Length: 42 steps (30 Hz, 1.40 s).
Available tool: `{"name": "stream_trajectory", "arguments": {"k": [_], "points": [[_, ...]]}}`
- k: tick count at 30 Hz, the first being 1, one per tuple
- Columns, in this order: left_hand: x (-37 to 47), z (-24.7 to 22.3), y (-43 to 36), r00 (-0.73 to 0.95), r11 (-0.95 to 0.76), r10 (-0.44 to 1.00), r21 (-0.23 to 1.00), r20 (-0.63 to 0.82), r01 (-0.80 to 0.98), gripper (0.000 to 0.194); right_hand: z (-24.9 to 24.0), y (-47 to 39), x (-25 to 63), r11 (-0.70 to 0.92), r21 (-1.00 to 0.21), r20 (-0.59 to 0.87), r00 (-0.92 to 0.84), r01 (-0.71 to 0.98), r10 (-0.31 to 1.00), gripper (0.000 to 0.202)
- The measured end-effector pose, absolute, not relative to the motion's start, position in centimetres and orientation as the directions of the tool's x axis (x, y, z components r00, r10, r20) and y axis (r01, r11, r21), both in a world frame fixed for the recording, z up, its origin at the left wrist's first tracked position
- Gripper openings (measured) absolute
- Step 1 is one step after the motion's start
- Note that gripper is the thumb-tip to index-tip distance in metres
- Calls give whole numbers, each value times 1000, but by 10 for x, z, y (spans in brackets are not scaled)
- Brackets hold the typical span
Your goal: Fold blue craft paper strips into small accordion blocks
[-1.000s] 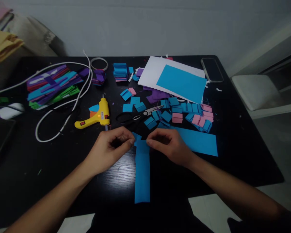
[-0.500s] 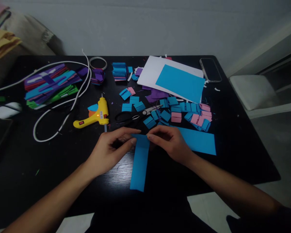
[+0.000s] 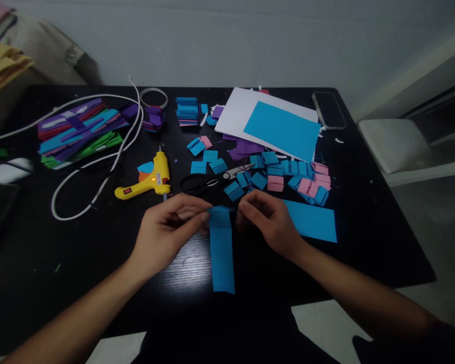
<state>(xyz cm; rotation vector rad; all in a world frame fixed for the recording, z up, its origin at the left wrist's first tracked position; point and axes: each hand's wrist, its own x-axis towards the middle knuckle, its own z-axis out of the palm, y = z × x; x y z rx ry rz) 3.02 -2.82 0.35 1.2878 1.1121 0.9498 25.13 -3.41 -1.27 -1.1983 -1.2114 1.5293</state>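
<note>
Blue strip [image 3: 222, 253] seems pinched by left hand [image 3: 163, 227]; right hand [image 3: 271, 222] near.

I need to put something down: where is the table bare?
Two patches: right of the wide blue paper strip, up to the black table's right edge; and between the white cable and left forearm, bar a green scrap. Crowded: the middle, with glue gun, scissors, folded paper pieces.

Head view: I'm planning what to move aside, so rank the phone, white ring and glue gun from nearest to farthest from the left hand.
Measured from the left hand:
1. Glue gun: just ahead.
2. White ring: ahead, beyond the glue gun.
3. Phone: ahead and far to the right.
</note>
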Motion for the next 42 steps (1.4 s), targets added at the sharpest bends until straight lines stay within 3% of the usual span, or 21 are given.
{"name": "stream_trajectory", "arguments": {"k": [6,11,15,18,22,26,28,31,36,42], "points": [[28,-1,-35,105,-140,987,967,119,215,14,-9,-34,252,-431,-898,-363,-406,-87,838,35],[22,-8,-40,239,-476,879,791,413,385,26,-12,-31,251,-646,-735,-457,-553,-207,697,36],[20,-5,-38,400,-616,776,722,487,315,31,-16,-29,252,-686,-688,-476,-565,-238,674,28],[21,-2,-36,448,-625,755,731,479,272,26,-19,-30,252,-589,-776,-446,-463,-225,766,23],[21,-3,-35,344,-466,866,833,362,297,22,-17,-35,252,-214,-977,-210,-294,19,932,11],[24,-3,-31,316,-255,938,904,145,344,13,-16,-42,251,81,-975,7,-336,208,942,7],[26,-1,-29,386,-206,920,917,63,342,8,-17,-43,250,119,-970,40,-343,214,938,6],[28,0,-29,441,-138,897,933,-24,332,10,-18,-44,248,39,-986,-20,-349,161,937,4],[28,-1,-29,401,70,902,969,-163,236,11,-17,-43,249,-67,-997,-75,-326,34,942,12],[32,-3,-25,356,288,887,955,-294,72,13,-16,-42,254,304,-945,227,-420,123,879,29]]}}
